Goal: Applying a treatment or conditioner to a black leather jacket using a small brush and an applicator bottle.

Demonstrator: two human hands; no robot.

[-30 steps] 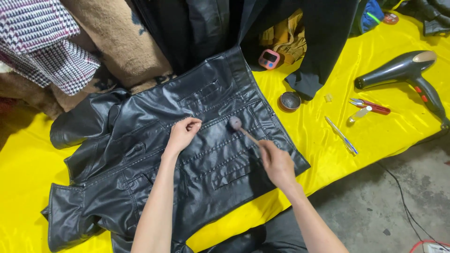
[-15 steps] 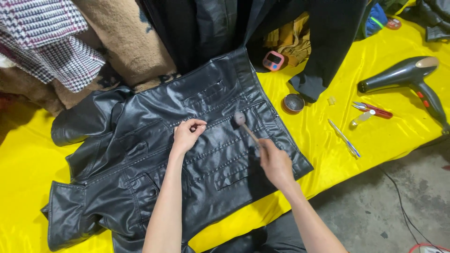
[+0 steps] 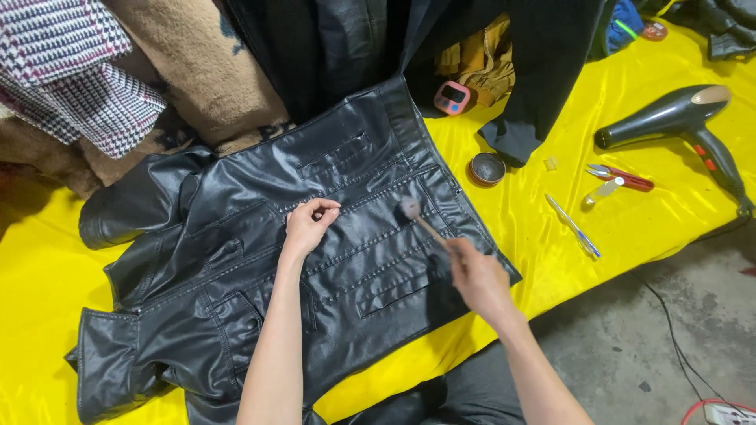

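So I've got the black leather jacket [image 3: 315, 260] spread flat on the yellow sheet [image 3: 551, 260], collar end down toward me. My left hand [image 3: 309, 224] comes in with the forearm stretched straight up the jacket, fingers curled and pinching at the studded seam. My right hand [image 3: 476, 275] is angled in from the lower right, wrapped around the stick of a small hammer [image 3: 411, 211], its blurry head sitting just over the leather, right beside the left fingers

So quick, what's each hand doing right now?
Left hand: fingers curled, pressing on the black leather jacket.
Right hand: closed around a small hammer.
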